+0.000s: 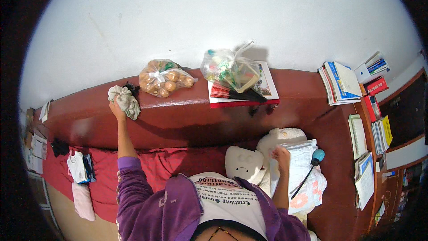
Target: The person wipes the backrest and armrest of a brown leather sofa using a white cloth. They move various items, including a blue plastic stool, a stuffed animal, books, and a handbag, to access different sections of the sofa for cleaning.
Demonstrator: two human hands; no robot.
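Note:
My left hand is closed on a crumpled greyish-white cloth at the front edge of a dark red wooden ledge. A black item partly shows behind the cloth. To its right rests a clear plastic bag of round brown items. My right hand, fingers curled, is above folded white cloth with a pink pattern, beside a white plush toy with a small face. Whether the right hand grips anything is not clear. A black stick with a blue-green head lies on the white cloth.
Another tied plastic bag sits on a flat picture-covered item with a red and black folding fan. Stacked books and notebooks stand at right. Folded clothes lie on the red bedding at left.

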